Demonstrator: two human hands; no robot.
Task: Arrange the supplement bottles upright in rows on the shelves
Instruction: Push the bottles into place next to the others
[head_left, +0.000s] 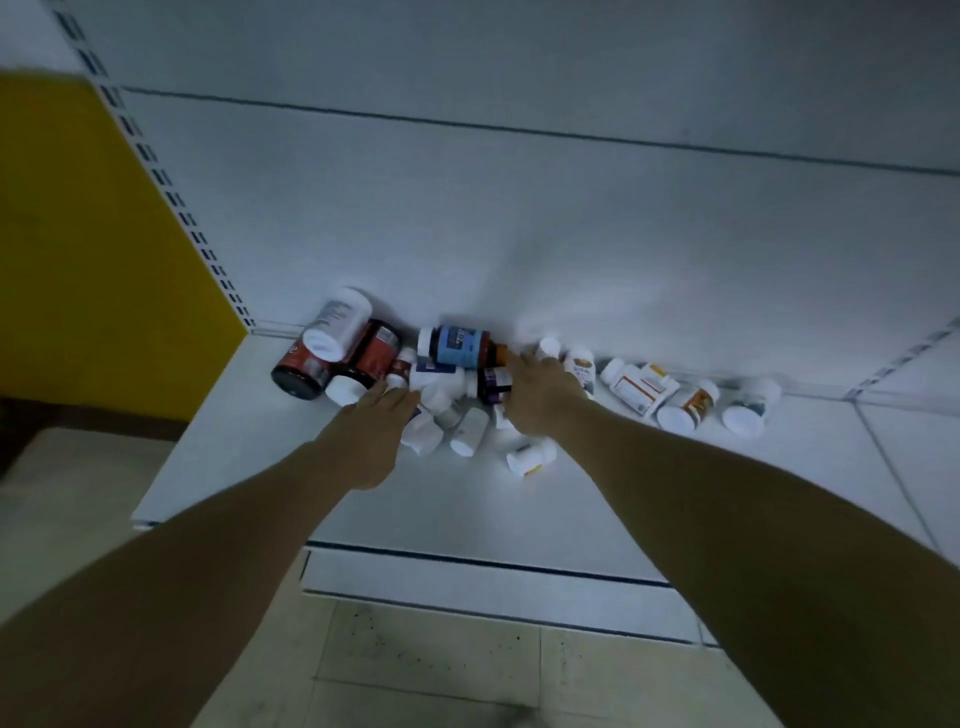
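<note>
While both bare arms stretch forward over a white shelf (623, 499), the supplement bottles lie tumbled on their sides in a heap at the back edge, against the pale back panel (519, 234). None of those that show clearly stands upright.

The left hand (374, 431) lies low over the left half of the heap. Its fingers (397, 399) are straight and close together, their tips touching small white bottles there. The right hand (540, 395) has its back to the camera and rests over the middle of the heap, beside a purple-labelled bottle (492, 384). One fingertip points at an amber bottle behind it, but whether the fingers pinch anything cannot be told, as the hand hides them.

A blue-labelled bottle (460, 347) lies across the top of the pile between the hands. To the left a large white bottle (337, 325) leans on a dark red jar (301, 371). To the right of the right hand, a looser row of white bottles (688, 405) lies along the back panel. A small white bottle with a yellow label (530, 456) lies apart in front, near the right wrist.

A yellow side panel (104, 260) closes the shelf on the left; floor tiles (441, 665) show below.
</note>
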